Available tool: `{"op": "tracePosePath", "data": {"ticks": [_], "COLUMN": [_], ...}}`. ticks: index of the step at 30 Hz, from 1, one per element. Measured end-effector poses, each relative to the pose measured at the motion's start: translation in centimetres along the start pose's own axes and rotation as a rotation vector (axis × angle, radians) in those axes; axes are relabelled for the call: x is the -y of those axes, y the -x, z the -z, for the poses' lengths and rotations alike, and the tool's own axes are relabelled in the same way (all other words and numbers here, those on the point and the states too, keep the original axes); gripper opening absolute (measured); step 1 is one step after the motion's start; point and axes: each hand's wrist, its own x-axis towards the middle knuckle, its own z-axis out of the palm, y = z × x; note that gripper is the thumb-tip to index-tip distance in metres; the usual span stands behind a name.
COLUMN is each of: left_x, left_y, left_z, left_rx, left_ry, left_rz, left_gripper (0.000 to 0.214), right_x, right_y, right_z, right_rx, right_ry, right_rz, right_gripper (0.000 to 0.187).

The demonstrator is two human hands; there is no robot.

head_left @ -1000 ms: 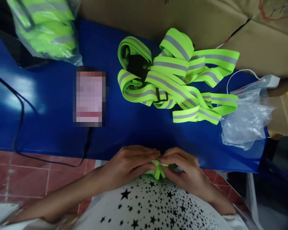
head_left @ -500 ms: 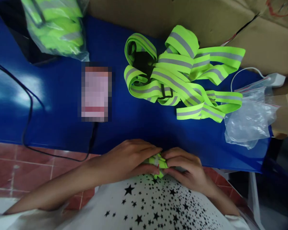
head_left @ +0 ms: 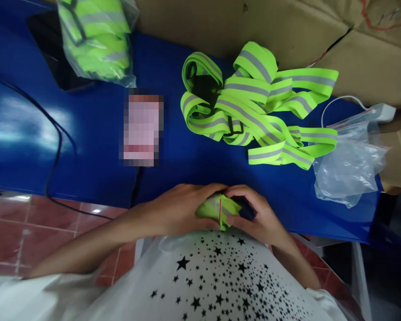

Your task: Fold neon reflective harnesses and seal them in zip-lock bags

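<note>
My left hand point(head_left: 178, 209) and my right hand point(head_left: 254, 216) meet at the near edge of the blue table point(head_left: 87, 156), right against my star-printed shirt. Both are closed around a small folded bundle of neon-green reflective strap point(head_left: 217, 208) with a thin red band across it. A clear plastic bag point(head_left: 173, 242) shows under my left hand. Farther back on the table lies a loose heap of green reflective straps point(head_left: 250, 107) with grey stripes and black buckles.
A bag of packed green straps point(head_left: 96, 40) sits at the back left on a dark flat object. A blurred phone point(head_left: 142, 129) with a black cable lies mid-table. Empty clear bags point(head_left: 349, 162) lie at the right, beside a white charger point(head_left: 381, 113). Cardboard point(head_left: 287, 31) stands behind.
My hands have risen slightly toward the table edge, and more of the folded green bundle with its red band now shows between them. The view has shifted right.
</note>
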Motion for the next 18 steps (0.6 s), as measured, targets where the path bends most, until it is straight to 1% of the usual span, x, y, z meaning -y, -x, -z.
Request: {"op": "tracePosePath", "data": {"ticks": [2, 4, 5, 7, 10, 12, 14, 16, 18], "left_x": [0.2, 0.2, 0.2, 0.0, -0.2, -0.5, -0.9, -1.2, -1.5], "left_y": [-0.3, -0.7, -1.0, -1.5, -2.3, -2.8, -3.1, -3.3, -3.2], "left_z": [0.0, -0.4, -0.6, -1.1, -1.6, -1.6, -1.0, -0.1, 1.0], "left_rx": [-0.074, -0.154, -0.189, -0.244, -0.259, -0.245, -0.239, -0.246, -0.303], "left_ry": [0.064, 0.121, 0.124, 0.079, 0.005, -0.016, -0.02, 0.026, 0.15], "left_rz": [0.0, -0.033, -0.051, -0.086, -0.156, -0.194, -0.205, -0.195, -0.18], "left_gripper": [0.074, 0.069, 0.067, 0.066, 0.066, 0.064, 0.064, 0.066, 0.064], "right_x": [-0.3, -0.4, -0.4, -0.1, 0.3, 0.5, 0.5, 0.6, 0.8], "right_y": [0.1, 0.2, 0.1, -0.2, -0.8, -1.3, -1.6, -1.8, -1.7], "right_z": [0.5, 0.7, 0.7, 0.5, 0.2, 0.2, 0.6, 1.4, 2.4], "right_rx": [0.026, -0.033, -0.081, -0.151, -0.17, -0.154, -0.141, -0.13, -0.154], "right_ry": [0.041, 0.07, 0.084, 0.133, 0.23, 0.293, 0.319, 0.282, 0.165], "right_rz": [-0.076, -0.103, -0.087, -0.004, 0.149, 0.219, 0.259, 0.256, 0.209], "right_gripper": [0.044, 0.038, 0.033, 0.023, 0.014, 0.016, 0.019, 0.023, 0.037]}}
